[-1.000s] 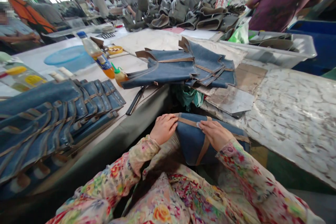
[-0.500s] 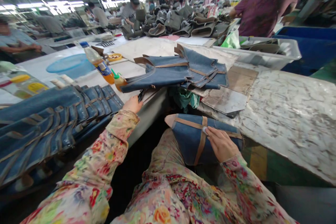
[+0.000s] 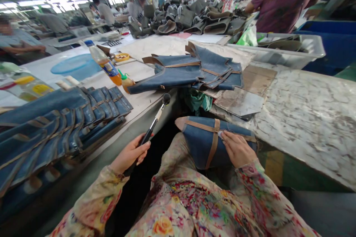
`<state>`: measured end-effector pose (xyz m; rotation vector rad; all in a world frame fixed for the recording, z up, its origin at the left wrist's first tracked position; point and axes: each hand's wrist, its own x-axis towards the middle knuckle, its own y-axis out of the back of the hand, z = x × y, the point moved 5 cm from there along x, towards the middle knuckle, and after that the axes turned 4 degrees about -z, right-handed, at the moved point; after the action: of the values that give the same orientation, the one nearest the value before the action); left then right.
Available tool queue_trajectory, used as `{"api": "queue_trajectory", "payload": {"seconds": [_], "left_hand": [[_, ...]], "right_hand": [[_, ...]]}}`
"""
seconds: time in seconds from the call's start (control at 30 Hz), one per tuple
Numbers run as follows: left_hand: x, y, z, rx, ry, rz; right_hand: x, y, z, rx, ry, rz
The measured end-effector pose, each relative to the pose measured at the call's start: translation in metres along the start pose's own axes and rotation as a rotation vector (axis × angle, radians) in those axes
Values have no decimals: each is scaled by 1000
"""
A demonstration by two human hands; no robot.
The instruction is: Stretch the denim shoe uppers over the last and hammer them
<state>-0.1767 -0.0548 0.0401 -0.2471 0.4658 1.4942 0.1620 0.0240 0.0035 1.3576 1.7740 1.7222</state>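
A blue shoe upper with tan straps [image 3: 203,142] rests on my knee. My right hand [image 3: 236,149] presses flat on its right side, fingers on a strap. My left hand [image 3: 130,154] is closed round the black handle of a small hammer [image 3: 155,120], whose round head points up toward the table edge. On the table beyond lies a stack of blue uppers [image 3: 194,70]. A row of overlapped blue uppers [image 3: 58,118] covers the table at my left.
An orange drink bottle [image 3: 104,61], a small glue bottle [image 3: 125,80] and a blue basin [image 3: 73,66] stand on the left table. Grey cardboard sheets [image 3: 241,100] lie by a stained worktop [image 3: 308,114]. Other people work at the back and right.
My left hand left the upper, reached to the table edge, and came back holding the hammer. My right hand stayed on the upper.
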Motion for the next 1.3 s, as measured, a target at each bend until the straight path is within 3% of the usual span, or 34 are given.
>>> {"api": "queue_trajectory", "payload": {"seconds": [0.17,0.27,0.37,0.43,0.57,0.77,0.93,1.13,1.3], "left_hand": [[13,-26,-9,123,128,-130],[13,-38,-9,117,159,-138],[11,-42,-2,51,78,-89],[12,-43,0,120,17,-75],[20,-54,-4,410,-50,-127],[29,-84,10,356,-170,-205],[39,-109,5,573,-154,-293],[34,-110,13,492,-253,-215],[34,-108,3,630,-165,-218]], "right_hand": [[-8,2,-2,-12,-52,-10],[-16,6,-5,-10,-77,16],[-21,7,-6,14,-94,34],[-23,7,-7,24,-100,38],[-23,7,-7,25,-106,48],[-29,13,-10,51,-121,63],[-34,14,-12,59,-140,81],[-39,12,-8,82,-148,104],[-37,12,-7,94,-149,107]]}}
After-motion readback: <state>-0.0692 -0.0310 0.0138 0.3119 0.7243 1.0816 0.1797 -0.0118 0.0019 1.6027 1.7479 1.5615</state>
